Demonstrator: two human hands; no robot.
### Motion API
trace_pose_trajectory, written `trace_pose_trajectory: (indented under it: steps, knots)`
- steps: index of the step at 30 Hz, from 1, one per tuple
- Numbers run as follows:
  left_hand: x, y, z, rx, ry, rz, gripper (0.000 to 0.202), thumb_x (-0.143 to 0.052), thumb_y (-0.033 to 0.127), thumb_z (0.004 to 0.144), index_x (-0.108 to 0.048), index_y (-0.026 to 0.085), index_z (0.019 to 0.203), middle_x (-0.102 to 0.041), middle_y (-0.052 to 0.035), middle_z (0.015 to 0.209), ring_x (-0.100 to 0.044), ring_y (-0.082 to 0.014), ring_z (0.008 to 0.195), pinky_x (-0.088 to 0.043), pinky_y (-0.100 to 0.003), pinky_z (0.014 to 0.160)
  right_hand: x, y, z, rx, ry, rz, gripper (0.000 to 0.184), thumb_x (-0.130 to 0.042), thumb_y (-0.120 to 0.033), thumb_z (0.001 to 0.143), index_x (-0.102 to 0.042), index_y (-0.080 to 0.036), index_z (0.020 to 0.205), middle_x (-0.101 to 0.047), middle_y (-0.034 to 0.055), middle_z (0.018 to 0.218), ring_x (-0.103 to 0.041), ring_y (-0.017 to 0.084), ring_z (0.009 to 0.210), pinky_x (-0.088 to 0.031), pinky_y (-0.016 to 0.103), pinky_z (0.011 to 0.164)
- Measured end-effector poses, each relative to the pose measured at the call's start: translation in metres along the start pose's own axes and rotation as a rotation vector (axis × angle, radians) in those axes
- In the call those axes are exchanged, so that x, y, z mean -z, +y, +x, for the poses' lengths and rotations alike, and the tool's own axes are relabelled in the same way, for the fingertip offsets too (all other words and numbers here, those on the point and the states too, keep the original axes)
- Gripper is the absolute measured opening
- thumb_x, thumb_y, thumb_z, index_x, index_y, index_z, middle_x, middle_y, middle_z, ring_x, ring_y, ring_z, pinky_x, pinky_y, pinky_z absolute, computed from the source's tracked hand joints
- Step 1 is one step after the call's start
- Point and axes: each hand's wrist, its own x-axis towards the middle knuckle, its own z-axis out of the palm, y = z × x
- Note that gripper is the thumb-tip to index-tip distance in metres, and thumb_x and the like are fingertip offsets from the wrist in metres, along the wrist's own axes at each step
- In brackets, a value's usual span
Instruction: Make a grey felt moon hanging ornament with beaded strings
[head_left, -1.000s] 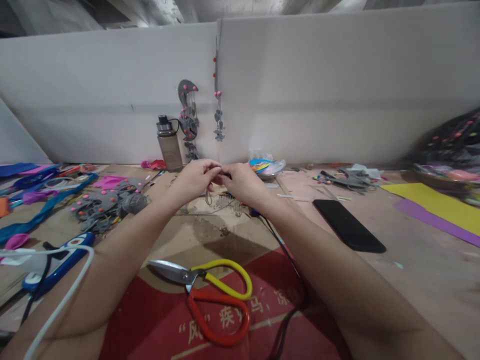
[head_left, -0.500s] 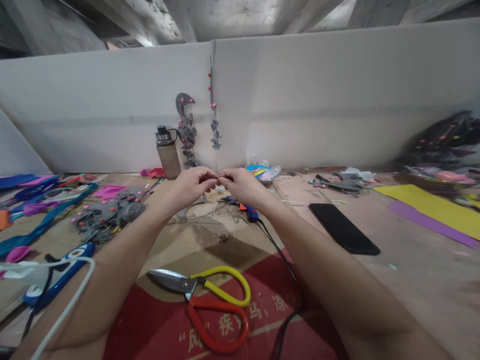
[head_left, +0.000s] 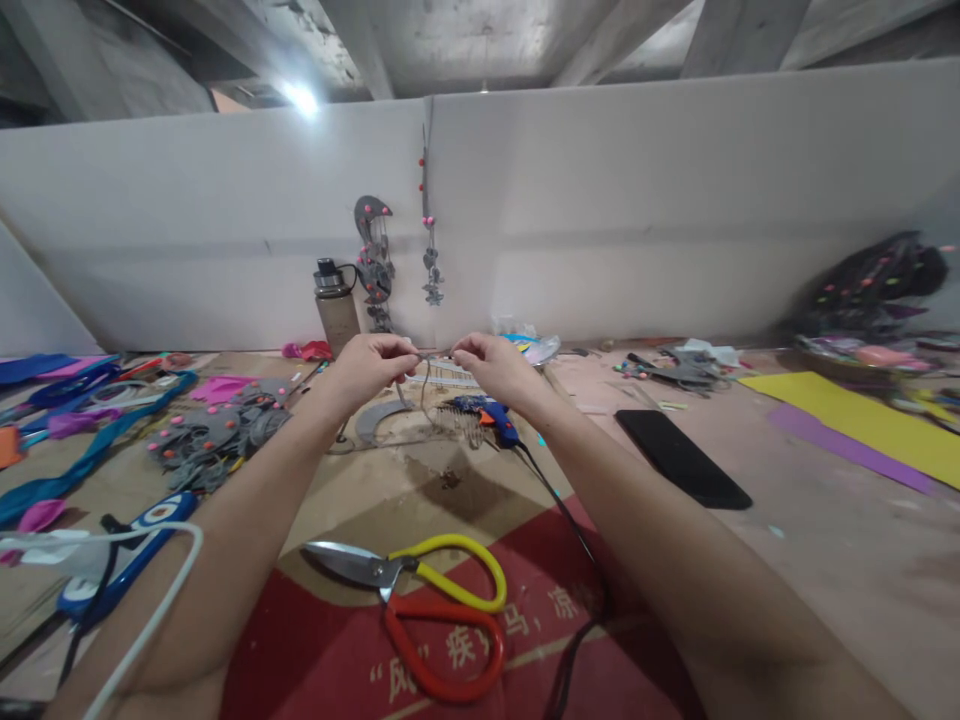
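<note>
My left hand [head_left: 373, 372] and my right hand [head_left: 496, 370] are raised over the middle of the work surface, a short gap apart. Each pinches a thin grey cord [head_left: 427, 385] between thumb and fingertips. The cord spans the gap, and part of it dangles below. Beneath my hands lies a grey crescent-shaped piece [head_left: 381, 421]. A blue glue gun [head_left: 502, 424] with an orange trigger rests just below my right hand, its black cable trailing toward me. Scissors [head_left: 420, 580] with one yellow and one red handle lie nearer to me on the red and brown cardboard [head_left: 337, 640].
A black phone [head_left: 681, 458] lies right of my right forearm, beside yellow and purple sheets [head_left: 862, 420]. At left are grey pieces with pink dots [head_left: 225, 430] and a blue power strip [head_left: 135, 560]. A bottle [head_left: 337, 310] stands by the white partition, where grey ornaments [head_left: 373, 260] hang.
My hands have drawn apart from almost touching, the right one shifting right. The grey cord now shows between them. The view has tilted slightly upward.
</note>
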Motion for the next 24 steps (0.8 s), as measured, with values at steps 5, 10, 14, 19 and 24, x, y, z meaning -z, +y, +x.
trace_pose_trajectory:
  steps: [5,10,14,19,24]
  knots:
    - [0.004,-0.002,0.002,0.014,0.072,-0.092,0.009,-0.07,0.024,0.064,-0.071,0.015,0.067,-0.062,-0.0022,0.054,-0.049,-0.0089,0.046,-0.037,-0.019,0.045,0.023,0.017,0.006,-0.104,0.115,0.047,0.015,-0.048,-0.024,0.083,-0.061,-0.016,0.084,-0.064,0.0023,0.075,-0.056,0.011,0.066,-0.042,0.024,0.065]
    - [0.01,-0.004,0.006,0.005,0.135,-0.104,0.007,-0.07,0.022,0.064,-0.07,0.015,0.066,-0.062,-0.0023,0.054,-0.048,-0.0081,0.045,-0.033,-0.018,0.042,0.05,0.035,-0.013,-0.229,0.096,-0.015,0.017,-0.049,-0.027,0.083,-0.06,-0.016,0.077,-0.062,0.0027,0.066,-0.055,0.012,0.059,-0.041,0.024,0.057]
    - [0.012,-0.004,0.007,0.034,0.159,-0.194,0.006,-0.07,0.02,0.063,-0.068,0.015,0.062,-0.062,-0.0029,0.054,-0.047,-0.0075,0.043,-0.033,-0.018,0.041,0.049,0.021,-0.045,-0.215,-0.013,-0.159,0.021,-0.049,-0.029,0.084,-0.061,-0.016,0.073,-0.061,0.0017,0.065,-0.054,0.012,0.058,-0.039,0.024,0.057]
    - [0.012,-0.006,0.007,0.053,0.161,-0.227,0.007,-0.071,0.019,0.062,-0.066,0.015,0.06,-0.062,-0.0027,0.053,-0.047,-0.0068,0.042,-0.032,-0.018,0.041,0.013,-0.044,-0.106,0.111,-0.528,-0.159,0.017,-0.054,-0.03,0.084,-0.066,-0.021,0.091,-0.067,0.0024,0.083,-0.059,0.014,0.072,-0.039,0.024,0.062]
    - [0.017,-0.008,0.007,0.034,0.15,-0.194,0.007,-0.071,0.021,0.063,-0.068,0.015,0.061,-0.061,-0.003,0.052,-0.048,-0.0075,0.043,-0.032,-0.018,0.041,-0.035,-0.082,-0.151,0.307,-0.799,-0.46,0.037,-0.064,-0.028,0.075,-0.061,-0.011,0.107,-0.064,0.0181,0.099,-0.06,0.025,0.082,-0.041,0.031,0.061]
